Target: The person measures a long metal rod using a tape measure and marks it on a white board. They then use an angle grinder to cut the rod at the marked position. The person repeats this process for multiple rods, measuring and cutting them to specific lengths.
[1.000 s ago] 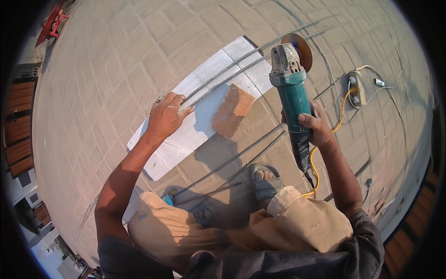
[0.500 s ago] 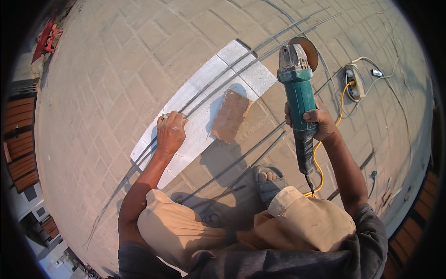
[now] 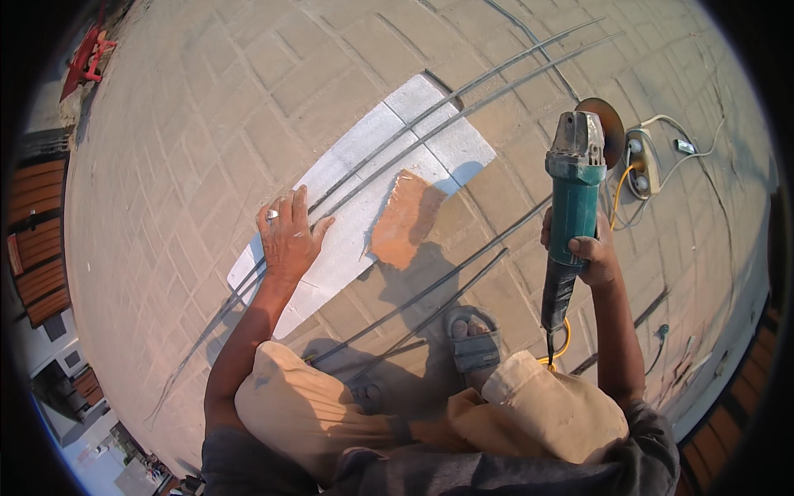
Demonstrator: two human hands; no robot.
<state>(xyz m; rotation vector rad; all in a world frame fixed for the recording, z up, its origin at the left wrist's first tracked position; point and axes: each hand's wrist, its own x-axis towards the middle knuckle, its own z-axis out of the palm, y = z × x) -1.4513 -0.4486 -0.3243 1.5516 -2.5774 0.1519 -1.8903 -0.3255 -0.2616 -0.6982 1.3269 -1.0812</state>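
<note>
We rest our left hand over a pair of thin metal rods, its fingers straight and a little spread, the thumb out to the side, closed around nothing that we can see; we cannot tell how hard it presses. The rods lie slantwise across a white board on the paving, passing under the hand and running well beyond the board's far edge. In our right hand we hold a green angle grinder, fingers wrapped around its body. It is raised to the right of the board, apart from the rods, its brownish disc at the upper end. A reddish brick piece lies on the board and overhangs its near edge. Nearer us, more metal bars lie on the paving beside a sandal. To the right of the grinder we see a power strip with a yellow cord plugged in.
</note>
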